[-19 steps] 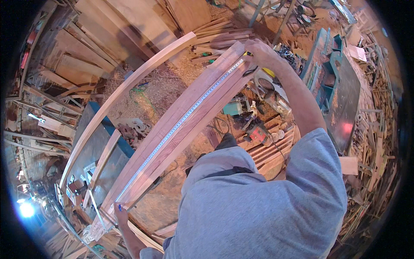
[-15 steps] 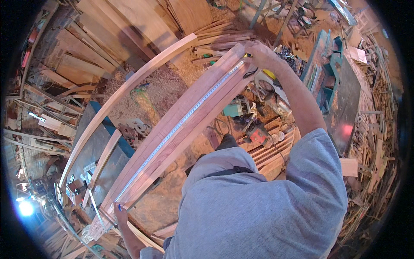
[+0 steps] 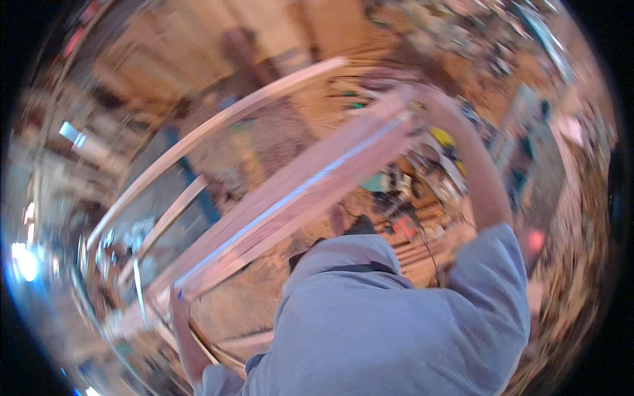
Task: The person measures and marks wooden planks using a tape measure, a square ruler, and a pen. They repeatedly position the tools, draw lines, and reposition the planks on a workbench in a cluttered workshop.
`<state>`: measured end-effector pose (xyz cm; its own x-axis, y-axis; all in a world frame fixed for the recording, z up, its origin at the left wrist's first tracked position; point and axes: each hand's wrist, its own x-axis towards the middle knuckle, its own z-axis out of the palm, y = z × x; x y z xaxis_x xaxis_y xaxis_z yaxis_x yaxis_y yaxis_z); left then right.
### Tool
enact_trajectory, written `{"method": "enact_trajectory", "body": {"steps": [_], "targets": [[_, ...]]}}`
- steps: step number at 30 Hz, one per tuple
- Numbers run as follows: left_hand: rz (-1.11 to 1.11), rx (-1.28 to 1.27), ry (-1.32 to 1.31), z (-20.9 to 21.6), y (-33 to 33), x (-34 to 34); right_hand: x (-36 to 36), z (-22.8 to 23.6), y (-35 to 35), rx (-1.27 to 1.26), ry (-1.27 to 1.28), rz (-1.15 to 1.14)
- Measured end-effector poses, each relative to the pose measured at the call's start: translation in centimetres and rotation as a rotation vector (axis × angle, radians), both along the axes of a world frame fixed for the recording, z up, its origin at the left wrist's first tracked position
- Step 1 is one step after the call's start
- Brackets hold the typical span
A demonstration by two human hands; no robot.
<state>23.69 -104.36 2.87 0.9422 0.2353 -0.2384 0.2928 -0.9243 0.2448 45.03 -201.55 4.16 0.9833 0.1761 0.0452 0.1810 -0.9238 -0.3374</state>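
A long reddish wooden plank runs slantwise from the lower left to the upper right. Along its face lies a pale measuring tape, stretched nearly straight. At the lower-left end of the tape my left hand is closed on the plank's edge, with a small blue object showing at the fingers, too blurred to name. My right hand is at the plank's far upper end, smeared by motion. Its fingers close over the other end of the tape, and the tape's case is hidden or blurred there.
A long curved wooden strip and a shorter wooden piece lie left of the plank. Beneath is a dark machine table. Tools, including a red power tool, lie at right on the sawdust. A green machine stands further right.
The whole view has swung and blurred, so the plank looks flatter and shifted right. Both hands stay at the two ends of the tape.
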Motion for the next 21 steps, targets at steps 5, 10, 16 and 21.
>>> {"method": "enact_trajectory", "body": {"steps": [5,10,16,21], "targets": [[0.134,0.123,0.12,1.6,-4.2,4.1,-1.4,-1.9,-3.7,-0.143,0.132,-0.167],[0.235,0.161,0.123,2.5,-5.2,2.8,-0.8,-2.4,-0.7,0.392,0.119,-0.098],[0.254,0.112,0.009,0.2,-3.9,0.8,-4.4,1.9,29.0,-0.018,-0.164,0.387],[0.125,0.048,-0.162,-0.5,-2.6,-0.3,-6.1,0.5,51.7,0.244,0.161,0.726]]}}
